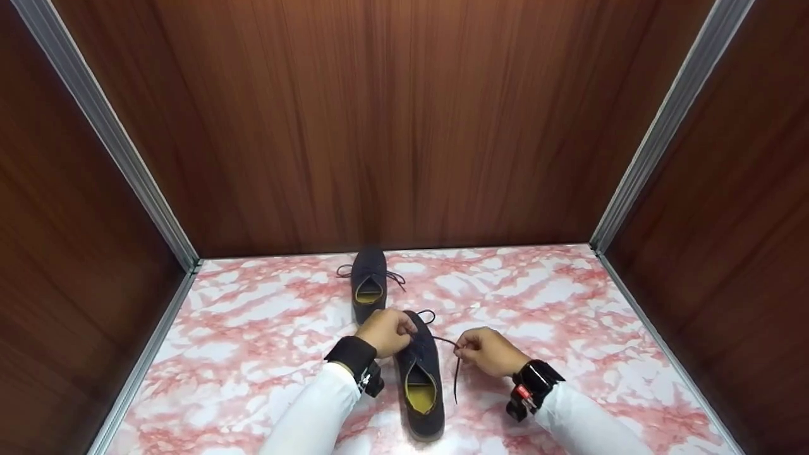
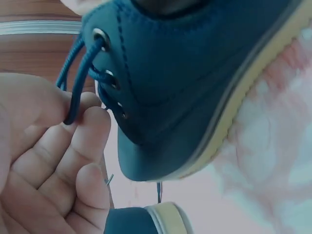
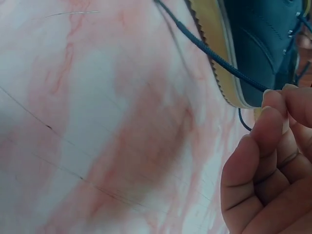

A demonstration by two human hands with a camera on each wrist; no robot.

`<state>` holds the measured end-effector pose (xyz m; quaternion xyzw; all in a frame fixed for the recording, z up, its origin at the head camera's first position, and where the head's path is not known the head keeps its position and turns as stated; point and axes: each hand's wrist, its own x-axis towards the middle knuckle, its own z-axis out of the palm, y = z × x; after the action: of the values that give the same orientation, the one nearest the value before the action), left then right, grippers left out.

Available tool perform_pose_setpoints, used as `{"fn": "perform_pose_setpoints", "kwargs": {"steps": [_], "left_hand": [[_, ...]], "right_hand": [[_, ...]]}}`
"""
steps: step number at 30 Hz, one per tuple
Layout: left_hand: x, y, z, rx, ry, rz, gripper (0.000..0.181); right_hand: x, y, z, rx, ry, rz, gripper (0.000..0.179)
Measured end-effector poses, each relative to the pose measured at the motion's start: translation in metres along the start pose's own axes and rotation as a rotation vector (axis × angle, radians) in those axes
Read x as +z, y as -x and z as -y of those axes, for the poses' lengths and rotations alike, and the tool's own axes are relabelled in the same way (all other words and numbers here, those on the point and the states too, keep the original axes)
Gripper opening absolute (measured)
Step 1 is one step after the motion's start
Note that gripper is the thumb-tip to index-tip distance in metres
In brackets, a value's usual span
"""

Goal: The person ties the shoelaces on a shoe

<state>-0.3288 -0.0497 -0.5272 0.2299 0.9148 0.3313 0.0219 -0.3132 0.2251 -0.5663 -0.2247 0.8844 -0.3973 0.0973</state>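
A dark blue lace-up shoe point(image 1: 430, 357) with a yellow insole stands on the surface between the hands, toe pointing away. At its laced front, my left hand point(image 1: 385, 332) pinches a loop of shoelace point(image 2: 84, 73) between thumb and forefinger, close to the eyelets in the left wrist view. To the right of the shoe, my right hand point(image 1: 490, 352) pinches the lace's free length point(image 3: 214, 56) in its fingertips. That lace runs from the shoe to the fingers, and its tail hangs below them. Another lace loop lies out by the toe.
A matching shoe point(image 1: 370, 262) stands farther back and slightly left, its laces spread to both sides. Pink and white marbled sheeting point(image 1: 253, 354) covers the surface. Brown wood-look panels point(image 1: 392, 126) enclose the back and sides, with metal rails point(image 1: 670, 120) at the corners.
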Motion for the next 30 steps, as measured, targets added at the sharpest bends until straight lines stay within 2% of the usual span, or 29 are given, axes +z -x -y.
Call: {"fn": "perform_pose_setpoints", "kwargs": {"steps": [7,12,15,22,26,30], "left_hand": [[-0.007,0.001,-0.003,0.009,-0.052,0.044,0.009],[-0.015,0.001,-0.005,-0.011,0.016,0.137,0.007],[-0.016,0.0,-0.005,-0.025,0.066,0.171,0.005],[-0.014,0.0,-0.004,-0.032,0.049,0.161,0.008],[-0.014,0.0,-0.004,-0.028,0.098,0.176,0.01],[-0.014,0.0,-0.002,-0.013,0.121,0.188,0.02]], "right_hand": [[-0.014,0.001,0.013,0.021,-0.1,-0.006,0.017],[-0.026,0.002,0.03,0.025,-0.144,-0.032,0.016],[-0.034,0.002,0.038,0.034,-0.177,-0.048,0.014],[-0.041,0.002,0.048,0.086,-0.355,-0.054,0.018],[-0.039,0.002,0.053,0.109,-0.465,-0.043,0.019],[-0.035,0.004,0.057,0.092,-0.517,-0.029,0.022]]}}
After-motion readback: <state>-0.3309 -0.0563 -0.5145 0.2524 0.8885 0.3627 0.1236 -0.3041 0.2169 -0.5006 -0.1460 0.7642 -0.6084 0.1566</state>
